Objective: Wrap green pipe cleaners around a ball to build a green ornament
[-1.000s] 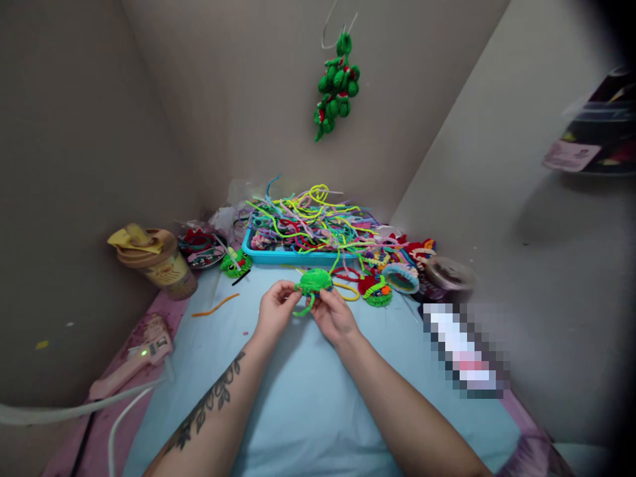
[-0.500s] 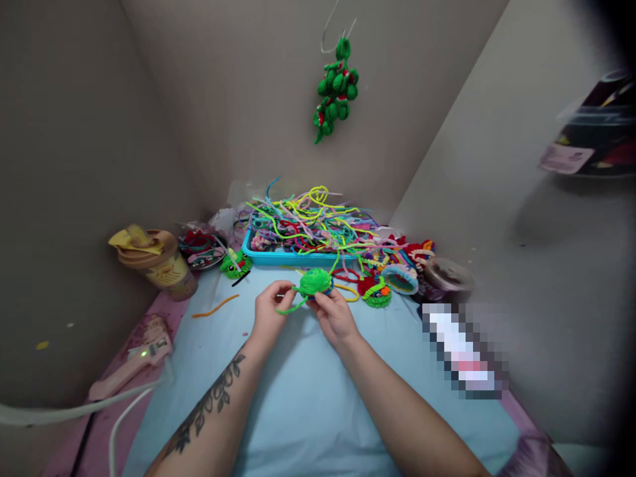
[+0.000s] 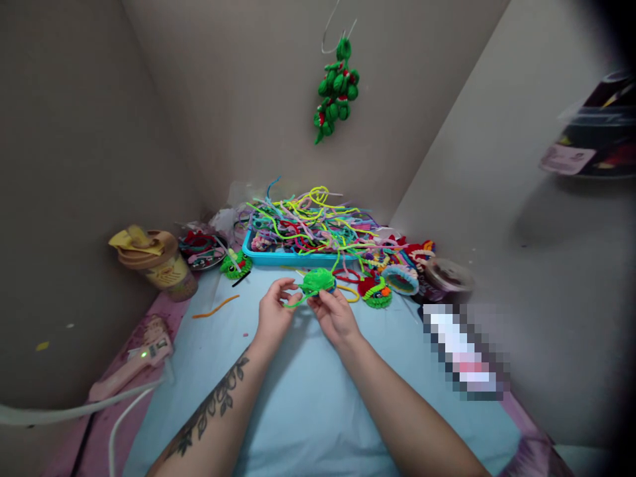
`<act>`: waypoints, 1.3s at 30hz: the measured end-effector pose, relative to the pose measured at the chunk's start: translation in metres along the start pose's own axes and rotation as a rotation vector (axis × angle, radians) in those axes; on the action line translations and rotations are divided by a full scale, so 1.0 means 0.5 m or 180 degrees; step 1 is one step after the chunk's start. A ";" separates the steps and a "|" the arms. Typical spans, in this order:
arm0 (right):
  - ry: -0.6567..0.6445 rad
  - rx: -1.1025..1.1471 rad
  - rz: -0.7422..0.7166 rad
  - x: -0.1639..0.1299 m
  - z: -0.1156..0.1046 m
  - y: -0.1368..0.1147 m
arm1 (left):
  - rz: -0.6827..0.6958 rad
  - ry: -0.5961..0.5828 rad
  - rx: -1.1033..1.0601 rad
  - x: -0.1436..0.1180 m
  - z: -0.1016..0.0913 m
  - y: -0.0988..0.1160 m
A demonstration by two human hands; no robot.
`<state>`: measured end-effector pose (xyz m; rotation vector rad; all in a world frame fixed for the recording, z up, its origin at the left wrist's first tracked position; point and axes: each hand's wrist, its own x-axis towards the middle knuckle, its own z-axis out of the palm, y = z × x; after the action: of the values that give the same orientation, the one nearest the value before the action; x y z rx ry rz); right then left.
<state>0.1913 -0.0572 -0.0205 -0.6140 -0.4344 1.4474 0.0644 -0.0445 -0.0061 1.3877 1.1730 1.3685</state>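
1. The green coiled pipe-cleaner piece (image 3: 317, 281) is up off the table, held between your two hands above the far middle of the light blue table cover (image 3: 308, 397), just in front of the blue tray (image 3: 278, 257).
2. A loose green tail (image 3: 294, 303) of the same fuzzy wire trails from the coil down and to the left, crossing in front of your left fingers.
3. Your right hand (image 3: 335, 317) pinches the coil from below and behind, fingertips closed on its lower edge.
4. Your left hand (image 3: 274, 310) has thumb and forefinger drawn close together at the coil's left side, on the tail where it leaves the coil; the grip is narrow, a fingertip pinch.
5. Just right of the coil lie a red loop and a small red-and-green coiled figure (image 3: 375, 291), with a pale blue ring-shaped piece (image 3: 400, 278) beside it.
6. The tray behind holds a tangled heap of coloured pipe cleaners (image 3: 311, 222), some spilling over its front edge.
7. To the left of the tray sits a small green figure (image 3: 235, 264), and nearer you a single orange pipe cleaner (image 3: 215, 306) lies flat on the cover.
8. At the far left stands a tan lidded cup (image 3: 156, 262); a pink glue gun (image 3: 136, 361) with a lit green light rests on the left edge.
9. A green hanging ornament (image 3: 335, 89) hangs on the wall above the tray.
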 end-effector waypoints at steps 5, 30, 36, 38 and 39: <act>-0.0013 -0.0264 -0.0103 -0.005 0.006 0.003 | 0.1501 -0.0277 0.0711 -0.025 -0.005 0.004; 0.0081 0.0212 0.0203 0.014 -0.021 -0.020 | -0.0129 -0.0375 -0.0376 0.010 -0.019 0.008; -0.0577 -0.0360 0.1121 -0.002 -0.018 -0.022 | -0.0220 -0.2232 -0.0854 0.004 -0.032 0.012; -0.0703 -0.0596 0.1020 -0.001 -0.020 -0.019 | -0.0261 -0.2326 -0.0744 -0.001 -0.027 0.015; -0.0720 -0.0702 0.0888 0.001 -0.022 -0.018 | -0.0293 -0.2231 -0.0646 -0.002 -0.024 0.015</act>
<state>0.2051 -0.0579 -0.0233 -0.7102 -0.7147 1.7583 0.0527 -0.0477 0.0018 1.4667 0.6032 0.7950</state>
